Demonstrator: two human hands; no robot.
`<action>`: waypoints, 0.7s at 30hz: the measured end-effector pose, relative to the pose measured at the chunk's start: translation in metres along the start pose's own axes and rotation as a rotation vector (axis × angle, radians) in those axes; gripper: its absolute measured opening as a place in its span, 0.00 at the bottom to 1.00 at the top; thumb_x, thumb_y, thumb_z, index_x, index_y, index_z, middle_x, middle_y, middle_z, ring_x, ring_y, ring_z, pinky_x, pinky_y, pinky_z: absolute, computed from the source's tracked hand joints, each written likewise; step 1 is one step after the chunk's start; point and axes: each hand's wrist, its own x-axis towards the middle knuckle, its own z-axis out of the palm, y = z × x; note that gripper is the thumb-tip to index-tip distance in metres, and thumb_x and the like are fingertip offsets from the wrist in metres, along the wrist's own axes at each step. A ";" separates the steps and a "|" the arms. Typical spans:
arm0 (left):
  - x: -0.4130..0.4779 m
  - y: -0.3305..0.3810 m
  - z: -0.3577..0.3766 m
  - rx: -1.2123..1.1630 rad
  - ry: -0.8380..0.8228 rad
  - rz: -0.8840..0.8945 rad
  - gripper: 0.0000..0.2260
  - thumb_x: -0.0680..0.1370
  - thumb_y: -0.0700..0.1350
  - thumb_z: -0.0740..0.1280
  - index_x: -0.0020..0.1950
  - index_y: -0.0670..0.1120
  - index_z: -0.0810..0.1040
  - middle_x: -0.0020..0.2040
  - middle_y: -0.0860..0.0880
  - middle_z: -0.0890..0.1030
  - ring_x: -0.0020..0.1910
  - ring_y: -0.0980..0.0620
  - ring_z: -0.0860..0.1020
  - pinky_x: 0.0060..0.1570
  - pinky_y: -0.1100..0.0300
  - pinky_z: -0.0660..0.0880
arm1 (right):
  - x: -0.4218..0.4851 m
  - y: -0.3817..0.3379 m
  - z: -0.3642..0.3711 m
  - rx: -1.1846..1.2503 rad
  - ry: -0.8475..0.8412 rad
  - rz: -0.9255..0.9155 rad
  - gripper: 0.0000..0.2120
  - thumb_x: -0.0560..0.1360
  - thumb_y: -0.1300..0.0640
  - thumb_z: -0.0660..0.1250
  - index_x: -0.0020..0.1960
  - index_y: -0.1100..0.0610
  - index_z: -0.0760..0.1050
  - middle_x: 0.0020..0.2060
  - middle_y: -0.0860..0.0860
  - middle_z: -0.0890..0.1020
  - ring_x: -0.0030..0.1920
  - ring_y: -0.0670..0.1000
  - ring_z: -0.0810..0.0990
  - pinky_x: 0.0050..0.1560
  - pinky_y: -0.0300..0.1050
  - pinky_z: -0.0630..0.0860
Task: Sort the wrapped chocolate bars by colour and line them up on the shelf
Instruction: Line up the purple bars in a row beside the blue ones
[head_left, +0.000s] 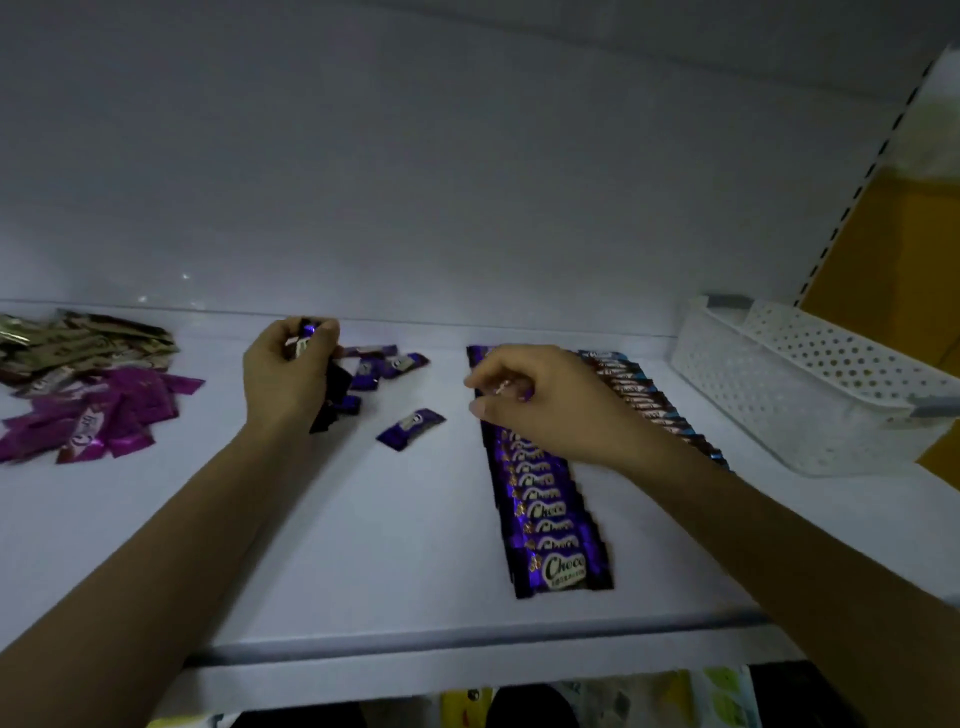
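My left hand (288, 376) grips a bunch of dark purple wrapped bars (332, 387) above the white shelf (322, 519). Loose purple bars (384, 364) lie just right of it, and a single purple bar (410, 428) lies alone nearer the front. My right hand (540, 400) pinches a purple bar (525, 394) at the far end of a lined-up row of purple bars (550, 509). A row of brown and blue bars (654, 405) runs beside it on the right, partly hidden by my right arm.
At the far left lie a heap of magenta bars (98, 415) and a heap of gold-brown bars (78, 343). A white perforated basket (810, 384) stands at the right end of the shelf. The shelf's front edge (467, 644) runs below my arms.
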 end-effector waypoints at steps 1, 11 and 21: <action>0.001 -0.001 -0.002 -0.001 0.026 -0.008 0.07 0.78 0.48 0.67 0.49 0.44 0.77 0.29 0.46 0.74 0.16 0.57 0.68 0.18 0.68 0.63 | 0.019 -0.004 0.003 -0.040 -0.049 0.007 0.14 0.72 0.53 0.72 0.57 0.50 0.77 0.49 0.45 0.78 0.41 0.40 0.75 0.43 0.32 0.69; 0.000 0.003 0.007 -0.258 -0.004 -0.256 0.10 0.75 0.42 0.59 0.43 0.48 0.80 0.28 0.50 0.77 0.22 0.53 0.74 0.22 0.63 0.69 | 0.118 -0.014 0.069 -0.201 -0.306 -0.008 0.07 0.71 0.55 0.73 0.48 0.55 0.81 0.47 0.51 0.81 0.47 0.51 0.78 0.43 0.40 0.73; 0.001 0.005 0.003 -0.290 -0.140 -0.220 0.06 0.78 0.45 0.67 0.54 0.48 0.78 0.37 0.52 0.84 0.32 0.55 0.81 0.31 0.59 0.75 | 0.145 0.010 0.073 -0.351 -0.202 0.205 0.12 0.77 0.52 0.63 0.56 0.58 0.76 0.55 0.56 0.79 0.54 0.56 0.77 0.53 0.49 0.75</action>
